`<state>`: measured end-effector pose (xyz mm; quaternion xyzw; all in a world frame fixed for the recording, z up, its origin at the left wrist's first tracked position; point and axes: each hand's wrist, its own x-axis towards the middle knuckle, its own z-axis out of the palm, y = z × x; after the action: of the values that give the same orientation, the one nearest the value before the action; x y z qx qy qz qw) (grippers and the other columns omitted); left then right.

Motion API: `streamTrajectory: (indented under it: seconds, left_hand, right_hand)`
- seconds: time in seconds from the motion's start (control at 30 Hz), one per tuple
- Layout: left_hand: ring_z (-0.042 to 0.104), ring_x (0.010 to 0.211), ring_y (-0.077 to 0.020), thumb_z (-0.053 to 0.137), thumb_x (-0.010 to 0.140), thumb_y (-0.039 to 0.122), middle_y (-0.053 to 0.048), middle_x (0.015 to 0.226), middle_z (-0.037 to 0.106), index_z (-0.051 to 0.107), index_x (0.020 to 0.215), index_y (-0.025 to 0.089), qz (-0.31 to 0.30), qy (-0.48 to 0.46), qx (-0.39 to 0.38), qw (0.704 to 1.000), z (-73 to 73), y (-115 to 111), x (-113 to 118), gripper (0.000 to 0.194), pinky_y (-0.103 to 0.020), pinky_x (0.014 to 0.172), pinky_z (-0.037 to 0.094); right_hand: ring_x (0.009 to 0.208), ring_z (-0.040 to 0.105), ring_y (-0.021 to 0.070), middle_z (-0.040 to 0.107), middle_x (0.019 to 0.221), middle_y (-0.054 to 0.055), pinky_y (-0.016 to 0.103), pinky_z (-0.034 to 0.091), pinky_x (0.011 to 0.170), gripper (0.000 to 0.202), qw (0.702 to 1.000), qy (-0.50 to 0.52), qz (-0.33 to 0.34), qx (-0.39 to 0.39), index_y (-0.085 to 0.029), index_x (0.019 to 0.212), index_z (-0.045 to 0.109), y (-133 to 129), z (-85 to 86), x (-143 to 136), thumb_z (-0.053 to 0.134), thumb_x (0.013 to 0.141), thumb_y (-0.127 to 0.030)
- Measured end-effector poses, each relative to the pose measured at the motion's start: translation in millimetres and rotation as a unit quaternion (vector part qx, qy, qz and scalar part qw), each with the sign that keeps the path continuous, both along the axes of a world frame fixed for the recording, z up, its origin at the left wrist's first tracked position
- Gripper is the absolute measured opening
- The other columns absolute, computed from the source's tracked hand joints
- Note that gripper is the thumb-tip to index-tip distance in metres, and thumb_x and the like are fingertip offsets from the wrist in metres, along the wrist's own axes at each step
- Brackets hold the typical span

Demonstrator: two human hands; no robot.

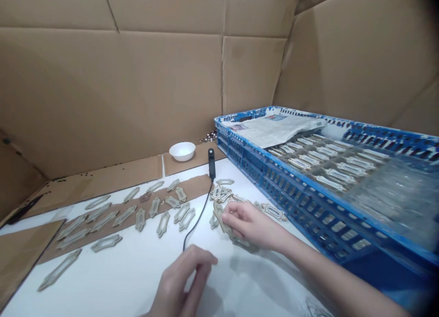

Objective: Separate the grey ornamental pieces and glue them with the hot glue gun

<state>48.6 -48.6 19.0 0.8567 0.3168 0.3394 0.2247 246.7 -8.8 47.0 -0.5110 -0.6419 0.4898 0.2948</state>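
White table (130, 280) shows around the left hand (185, 280) at 6 o'clock, with open room on its left. Its fingers are curled; I cannot tell if they grip anything. At 5 o'clock, the right hand (248, 224) pinches a grey frame (219, 215) over a heap (216, 193), with little room before the crate (260, 170). More flat frames (74, 238), long with wavy edges, lie from 7 to 9 o'clock, many on brown card (197, 184). A thin cord (205, 206) runs to a black stick (211, 165). Blue and full of holes, the crate fills 3 to 4 o'clock, holding shiny frames (338, 175), see-through plastic (401, 198) and paper (262, 133). One round, white bowl (182, 152) sits at 9 o'clock. Tall cardboard walls (164, 88) stand at 12.
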Motion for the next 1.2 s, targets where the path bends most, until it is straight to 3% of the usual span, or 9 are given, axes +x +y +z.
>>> streamTrajectory:
  seconds: [0.07,0.2,0.33,0.53,0.83,1.03,1.2]
  left_hand:
    - [0.054,0.063,-0.011,0.038,0.084,0.019,-0.002,0.068,0.056,0.056,0.088,0.021,0.054,-0.039,-0.093,0.993,-1.8,10.5,0.4,0.018,-0.019,0.058,0.044]
    - [0.055,0.066,-0.0125,0.039,0.084,0.032,-0.001,0.069,0.058,0.05,0.097,0.02,0.082,-0.081,-0.258,0.959,-7.8,18.1,3.7,0.021,-0.021,0.06,0.042]
    - [0.056,0.07,-0.0139,0.042,0.083,0.036,-0.002,0.07,0.06,0.046,0.083,0.018,0.102,-0.141,-0.338,0.925,-6.7,18.7,6.1,0.018,-0.024,0.066,0.041]
    - [0.055,0.069,-0.0126,0.043,0.083,0.035,0.0,0.068,0.057,0.044,0.08,0.018,0.092,-0.191,-0.369,0.905,-3.9,20.4,8.4,0.017,-0.025,0.067,0.04]
    - [0.052,0.062,-0.0115,0.043,0.082,0.036,0.003,0.06,0.055,0.038,0.086,0.02,0.12,-0.171,-0.367,0.907,-4.8,20.4,8.1,0.017,-0.024,0.064,0.039]
    - [0.05,0.059,-0.0115,0.042,0.082,0.037,0.004,0.058,0.055,0.038,0.094,0.02,0.136,-0.15,-0.361,0.91,-2.2,19.8,9.3,0.021,-0.024,0.061,0.038]
    - [0.051,0.056,-0.0107,0.044,0.081,0.036,0.003,0.059,0.056,0.041,0.083,0.019,0.124,-0.154,-0.372,0.907,-3.4,19.6,8.6,0.017,-0.023,0.058,0.039]
  right_hand:
    - [0.044,0.037,0.0057,0.042,0.049,-0.004,0.018,0.028,0.044,0.029,0.999,-0.033,0.035,0.011,-0.016,0.064,0.04,-2.7,0.4,-1.0,0.037,0.083,-0.038]
    - [0.048,0.042,0.0072,0.046,0.051,-0.003,0.018,0.03,0.047,0.029,0.994,-0.08,0.079,0.016,-0.016,0.066,0.041,-6.3,-0.5,-2.9,0.039,0.083,-0.039]
    - [0.051,0.047,0.008,0.051,0.054,-0.002,0.018,0.032,0.049,0.024,0.994,-0.077,0.077,0.001,-0.017,0.068,0.042,-7.6,-4.2,-3.3,0.042,0.082,-0.037]
    - [0.048,0.045,0.0074,0.061,0.061,-0.001,0.017,0.03,0.045,0.02,0.992,-0.098,0.076,-0.007,-0.018,0.073,0.046,-8.9,-11.4,-3.5,0.042,0.081,-0.036]
    - [0.054,0.049,0.0079,0.054,0.056,-0.002,0.018,0.032,0.051,0.024,0.989,-0.111,0.088,0.046,-0.017,0.073,0.057,-8.0,-7.7,-5.4,0.041,0.083,-0.032]
    - [0.056,0.048,0.0085,0.051,0.056,-0.001,0.019,0.031,0.053,0.032,0.984,-0.121,0.093,0.092,-0.015,0.064,0.053,-8.2,-9.2,-7.6,0.035,0.086,-0.032]
    - [0.058,0.048,0.0086,0.051,0.058,-0.002,0.02,0.031,0.056,0.032,0.984,-0.115,0.094,0.103,-0.016,0.066,0.052,-8.1,-8.3,-9.8,0.033,0.087,-0.032]
